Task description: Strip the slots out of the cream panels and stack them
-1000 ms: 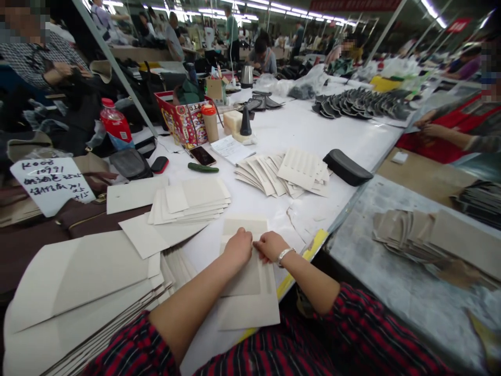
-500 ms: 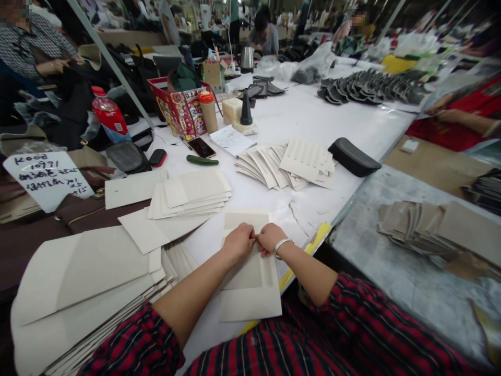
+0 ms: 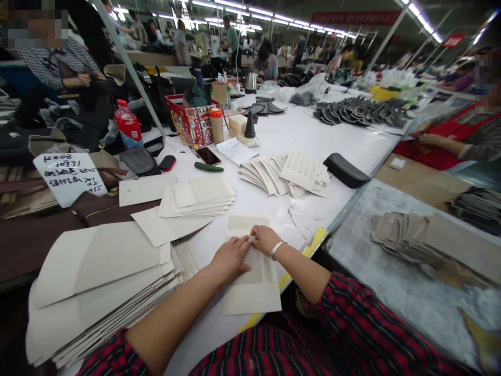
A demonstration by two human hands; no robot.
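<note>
A long pale cream sheet (image 3: 252, 297) lies at the table's near edge, with a slightly darker panel across its middle. My left hand (image 3: 231, 257) rests flat on this sheet, its fingers stretched out and the thumb apart. My right hand (image 3: 265, 239), with a silver bracelet at the wrist, touches the sheet beside the left fingertips. Its fingers are pinched together; what they grip, if anything, is too small to make out. To the left are a large stack of cream pieces (image 3: 105, 256) and a smaller pile (image 3: 203, 193).
Further back lie fanned cream pieces (image 3: 262, 175), a black case (image 3: 346, 169), a green cucumber (image 3: 209, 167) and a phone (image 3: 207, 155). A red box (image 3: 191, 122) and an orange-lidded cup (image 3: 216, 125) stand behind. A person in red sits at right.
The view has tilted up. My left hand has opened from a pinch and lies flatter, lower left on the sheet. My right hand stays near the sheet's middle, its fingers still together.
</note>
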